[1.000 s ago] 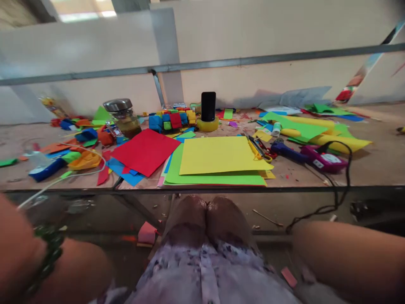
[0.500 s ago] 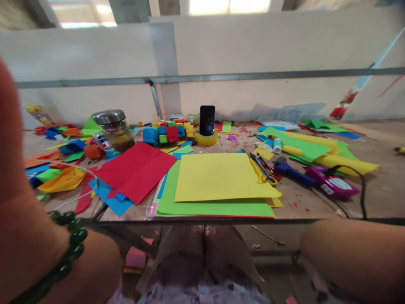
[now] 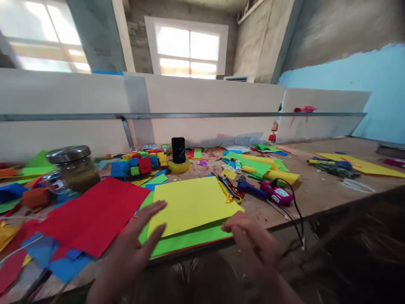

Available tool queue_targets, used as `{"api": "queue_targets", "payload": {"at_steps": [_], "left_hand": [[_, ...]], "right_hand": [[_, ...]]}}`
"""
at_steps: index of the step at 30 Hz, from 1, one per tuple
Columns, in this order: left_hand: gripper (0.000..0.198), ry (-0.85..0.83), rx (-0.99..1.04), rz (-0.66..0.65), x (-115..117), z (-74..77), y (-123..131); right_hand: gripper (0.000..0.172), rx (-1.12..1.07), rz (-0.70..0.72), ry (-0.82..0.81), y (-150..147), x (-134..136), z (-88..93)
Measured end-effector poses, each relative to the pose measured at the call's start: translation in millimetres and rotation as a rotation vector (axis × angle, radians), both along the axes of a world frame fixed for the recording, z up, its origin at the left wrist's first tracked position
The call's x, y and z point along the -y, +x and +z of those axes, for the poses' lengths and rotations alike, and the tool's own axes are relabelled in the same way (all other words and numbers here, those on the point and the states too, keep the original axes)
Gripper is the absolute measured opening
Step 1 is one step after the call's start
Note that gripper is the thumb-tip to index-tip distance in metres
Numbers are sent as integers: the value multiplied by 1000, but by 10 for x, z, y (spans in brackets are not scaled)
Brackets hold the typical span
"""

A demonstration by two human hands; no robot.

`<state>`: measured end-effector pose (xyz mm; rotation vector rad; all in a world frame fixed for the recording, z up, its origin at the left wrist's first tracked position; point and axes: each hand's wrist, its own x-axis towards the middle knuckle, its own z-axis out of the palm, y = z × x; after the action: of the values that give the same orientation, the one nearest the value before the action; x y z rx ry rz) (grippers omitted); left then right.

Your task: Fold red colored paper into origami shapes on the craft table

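Over to the left hand [image 3: 126,249] first, held out at the near left corner of the yellow paper sheet [image 3: 186,202], with thumb and fingers spread well apart; hard to say whether touching or just above the paper. Across now to the right hand [image 3: 255,242], just beside the near right corner of the same sheet, with fingers bunched close to the thumb, and blurred, so impossible to tell whether pinched on anything. Between the two hands and slightly beyond, then, for that yellow sheet: lying atop a green paper sheet [image 3: 193,240], close to the near edge of the table [image 3: 325,190]. Up to its far right part, under yellow-handled scissors [image 3: 236,198]. Left of the left hand, on to a red paper sheet [image 3: 98,211], and further back to a lidded glass jar [image 3: 77,171]. Straight ahead to a phone [image 3: 179,150], standing upright at a yellow tape roll [image 3: 179,166]. Right again to a corded purple-and-blue tool [image 3: 270,192], beyond the right hand and apart from it.
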<state>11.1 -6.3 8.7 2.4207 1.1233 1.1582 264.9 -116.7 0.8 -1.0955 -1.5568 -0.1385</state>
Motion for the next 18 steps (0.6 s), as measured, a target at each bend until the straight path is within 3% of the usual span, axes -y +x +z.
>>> {"api": "queue_targets", "payload": {"at_steps": [2,5,9,13,15,18], "left_hand": [[37,6,-171,-39,-12,-202,93],[42,-62,-380,-28,-20,-374,72],[43,-180,-454,-27,-32,-365,29],[48,-208,-401,-26,-49,-335,34],[49,-212,-376,-32,-58,-345,32],[36,-177,-343,-27,-59,-377,24]], "right_hand": [[14,74,6,-35,-12,-141,-155],[25,312,-142,-154,71,-383,-366],[41,532,-198,-342,221,-572,-504],[48,553,-215,-416,262,-574,-526],[48,531,-203,-412,264,-560,-524],[34,513,-158,-418,267,-554,-521]]}}
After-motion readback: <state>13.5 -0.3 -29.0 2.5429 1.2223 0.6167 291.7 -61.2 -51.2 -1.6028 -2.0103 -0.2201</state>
